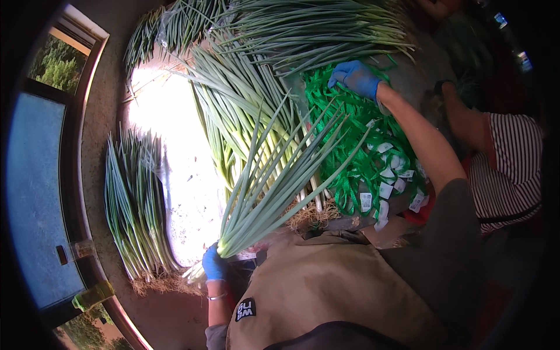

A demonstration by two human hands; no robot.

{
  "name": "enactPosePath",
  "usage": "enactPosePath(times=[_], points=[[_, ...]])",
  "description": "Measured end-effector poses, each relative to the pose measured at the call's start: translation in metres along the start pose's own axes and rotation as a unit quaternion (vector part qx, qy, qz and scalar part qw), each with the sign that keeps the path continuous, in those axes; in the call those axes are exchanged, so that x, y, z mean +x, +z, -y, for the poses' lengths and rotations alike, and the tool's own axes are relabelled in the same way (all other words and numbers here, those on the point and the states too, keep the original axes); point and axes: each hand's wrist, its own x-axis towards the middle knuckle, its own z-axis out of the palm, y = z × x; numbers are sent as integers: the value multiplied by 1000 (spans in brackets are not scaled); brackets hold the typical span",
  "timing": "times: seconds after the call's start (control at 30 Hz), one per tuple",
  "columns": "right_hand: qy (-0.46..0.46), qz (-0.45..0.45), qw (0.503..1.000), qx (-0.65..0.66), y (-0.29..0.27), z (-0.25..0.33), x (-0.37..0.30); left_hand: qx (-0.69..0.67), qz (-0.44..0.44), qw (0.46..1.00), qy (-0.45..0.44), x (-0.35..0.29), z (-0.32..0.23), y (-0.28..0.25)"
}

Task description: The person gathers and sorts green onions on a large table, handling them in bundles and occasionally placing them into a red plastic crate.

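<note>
My gloved left hand (214, 263) is closed around the lower stalks of a bunch of green onions (265, 198). The bunch slants up and to the right, its leaves fanned out over other onions, and pale stem ends show beside the hand. At the upper right, my gloved right hand (357, 79) has its fingers curled together at the top of a heap of green plastic straps (335, 137). What lies between those fingers is hidden. White tags (386, 189) hang from many straps at the heap's near end.
Loose onions (224, 111) lie in the middle, roots toward me. A larger pile (326, 32) lies at the back, with another bundle (137, 204) on the left. A window frame (73, 169) runs along the left. Another person in striped clothing (510, 163) is close on the right.
</note>
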Motion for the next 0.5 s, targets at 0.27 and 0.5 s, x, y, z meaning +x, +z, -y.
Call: enactPosePath(times=[0.27,0.5], points=[[-78,149,960,-226,22,-26,-26,-79,27,996,-42,3,-11,-4],[-105,-71,990,67,-7,-95,21,-56,-11,998,-24,-1,-10,1]])
